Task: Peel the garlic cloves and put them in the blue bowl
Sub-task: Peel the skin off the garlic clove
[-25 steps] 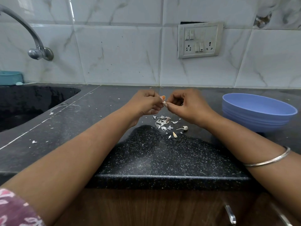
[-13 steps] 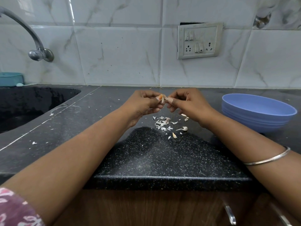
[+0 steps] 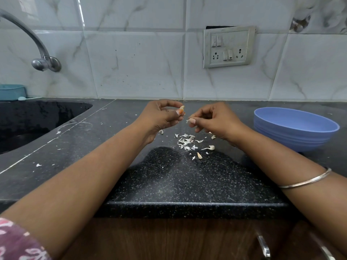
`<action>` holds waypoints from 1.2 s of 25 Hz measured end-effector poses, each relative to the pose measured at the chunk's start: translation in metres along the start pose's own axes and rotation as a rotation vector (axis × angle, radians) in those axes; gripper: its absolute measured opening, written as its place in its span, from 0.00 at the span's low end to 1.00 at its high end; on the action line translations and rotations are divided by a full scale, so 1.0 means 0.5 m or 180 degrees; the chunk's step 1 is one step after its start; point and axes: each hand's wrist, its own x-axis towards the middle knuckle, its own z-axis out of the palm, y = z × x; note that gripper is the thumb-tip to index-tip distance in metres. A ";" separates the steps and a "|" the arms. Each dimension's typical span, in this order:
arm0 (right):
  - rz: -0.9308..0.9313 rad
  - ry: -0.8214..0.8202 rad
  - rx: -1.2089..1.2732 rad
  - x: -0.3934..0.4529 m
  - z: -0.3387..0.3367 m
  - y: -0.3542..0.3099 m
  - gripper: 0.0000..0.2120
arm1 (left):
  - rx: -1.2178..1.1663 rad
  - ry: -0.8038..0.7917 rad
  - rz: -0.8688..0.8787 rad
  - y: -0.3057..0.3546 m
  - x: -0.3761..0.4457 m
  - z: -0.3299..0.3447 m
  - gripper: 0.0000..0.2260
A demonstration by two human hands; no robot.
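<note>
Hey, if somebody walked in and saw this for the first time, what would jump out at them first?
Two hands meet mid-counter: the left hand pinches a garlic clove, and the right hand pinches a scrap of skin beside it. Below them, a pale heap of peelings stands out on the black countertop. To the right sits the blue bowl.

The small pale garlic clove (image 3: 181, 109) is mostly hidden inside the left hand's (image 3: 161, 117) grip. The curved steel tap (image 3: 28, 37), teal plastic tub (image 3: 11, 92) and black sunken sink (image 3: 28, 121) run off the left edge. Whether the round blue plastic bowl (image 3: 294, 126) holds cloves cannot be told.
</note>
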 end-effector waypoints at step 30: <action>-0.0171 0.0104 0.0349 -0.003 -0.008 -0.006 0.11 | 0.0996 -0.0185 0.0173 -0.005 -0.003 0.007 0.03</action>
